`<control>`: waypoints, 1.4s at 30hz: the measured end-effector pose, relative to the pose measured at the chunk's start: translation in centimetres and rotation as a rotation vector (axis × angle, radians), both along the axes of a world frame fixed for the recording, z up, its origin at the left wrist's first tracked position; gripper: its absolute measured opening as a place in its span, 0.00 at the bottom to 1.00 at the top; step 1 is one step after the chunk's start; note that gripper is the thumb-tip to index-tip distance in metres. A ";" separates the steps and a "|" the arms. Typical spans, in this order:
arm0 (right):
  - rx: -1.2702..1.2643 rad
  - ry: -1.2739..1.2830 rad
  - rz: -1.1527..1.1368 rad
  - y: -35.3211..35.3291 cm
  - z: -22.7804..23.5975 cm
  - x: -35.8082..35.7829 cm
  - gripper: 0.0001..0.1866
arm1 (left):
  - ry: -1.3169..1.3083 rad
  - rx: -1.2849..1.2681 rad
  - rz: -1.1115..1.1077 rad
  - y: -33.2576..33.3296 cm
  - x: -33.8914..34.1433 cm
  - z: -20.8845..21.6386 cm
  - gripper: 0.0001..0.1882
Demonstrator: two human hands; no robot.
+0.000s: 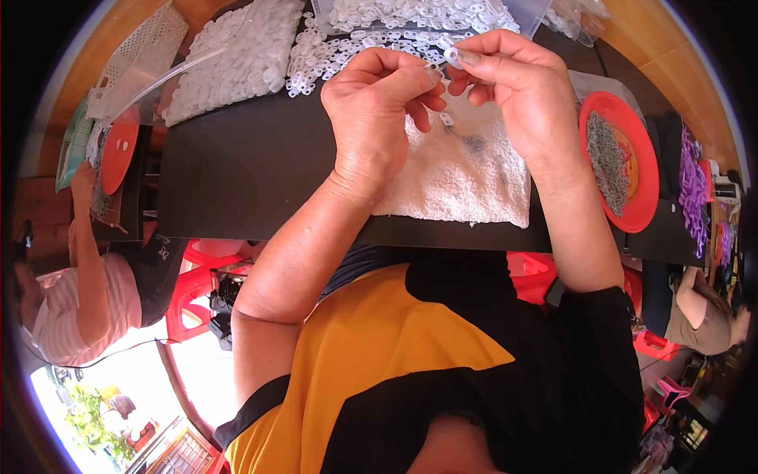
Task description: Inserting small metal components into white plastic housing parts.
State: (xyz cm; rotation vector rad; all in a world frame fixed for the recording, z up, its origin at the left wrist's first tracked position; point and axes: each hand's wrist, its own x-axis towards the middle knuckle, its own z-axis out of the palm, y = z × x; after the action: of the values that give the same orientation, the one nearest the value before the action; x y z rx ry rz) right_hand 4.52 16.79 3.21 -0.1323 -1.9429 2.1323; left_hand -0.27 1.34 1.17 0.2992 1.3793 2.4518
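Note:
Both hands are raised close together over a white towel (466,186) on the dark table. My right hand (525,95) pinches a small white plastic piece (452,57) with a hole in it between thumb and forefinger. Just left of it, my left hand (371,110) is closed in a pinch, thumb against fingers; what it holds is too small to make out. Beyond the hands lies a spread of similar loose white plastic pieces (316,59). One more piece (447,119) shows below the fingertips, over the towel.
A large bag of white pieces (229,67) lies at the far left, a clear tub (545,16) of them at the back. A red plate (643,209) with small grey metal parts (606,162) stands right. Other people (91,304) sit at both sides.

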 end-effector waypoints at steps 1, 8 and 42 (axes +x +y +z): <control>0.002 0.001 -0.006 -0.1 0.0 0.0 0.08 | 0.004 -0.002 0.007 0.0 0.0 0.0 0.03; 0.020 0.016 -0.031 -0.7 0.1 0.1 0.08 | 0.032 -0.002 0.022 0.0 0.2 -0.1 0.02; 0.119 -0.115 0.237 1.4 1.3 0.8 0.11 | 0.313 0.007 -0.144 0.0 0.2 -0.4 0.13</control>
State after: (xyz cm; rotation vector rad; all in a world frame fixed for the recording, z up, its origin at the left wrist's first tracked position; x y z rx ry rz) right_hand 5.34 18.22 4.56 -0.0018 -2.2463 2.1878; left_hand -0.11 1.37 0.80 0.7837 1.4113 2.3633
